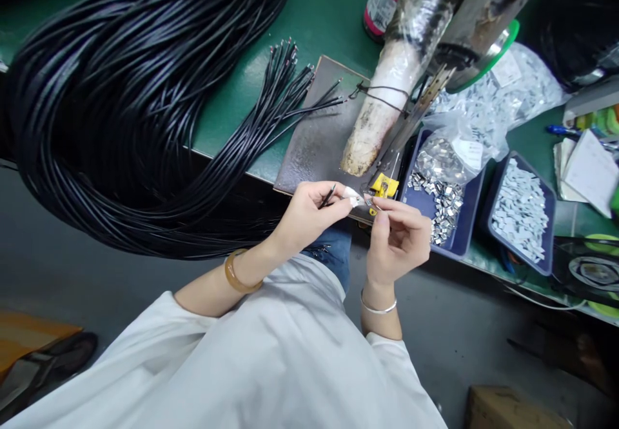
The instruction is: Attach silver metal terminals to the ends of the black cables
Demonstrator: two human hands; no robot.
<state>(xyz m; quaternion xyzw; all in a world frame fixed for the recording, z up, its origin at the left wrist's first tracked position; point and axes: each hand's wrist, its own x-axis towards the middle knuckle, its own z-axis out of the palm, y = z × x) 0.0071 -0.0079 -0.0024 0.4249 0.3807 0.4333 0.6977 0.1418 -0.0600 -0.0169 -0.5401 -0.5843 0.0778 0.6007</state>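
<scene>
My left hand (316, 213) is closed in a pinch on a small white piece (355, 198), with the end of a black cable (329, 195) showing between its fingers. Just to the right, my right hand (399, 232) pinches something small and thin near the white piece; what it is cannot be made out. The fingertips of both hands almost meet in front of a yellow part (385, 186) below a metal tool (411, 116). A large bundle of black cables (120, 93) lies to the left, with loose ends (287, 61) spread on the green table (309, 9).
A wrapped pole (382, 106) slants over a dark plate (314, 142). Right of it are a blue tray of metal pieces (471, 222), a tray of pale pieces (522, 206) and plastic bags (512, 93). A jar (380, 3) stands behind.
</scene>
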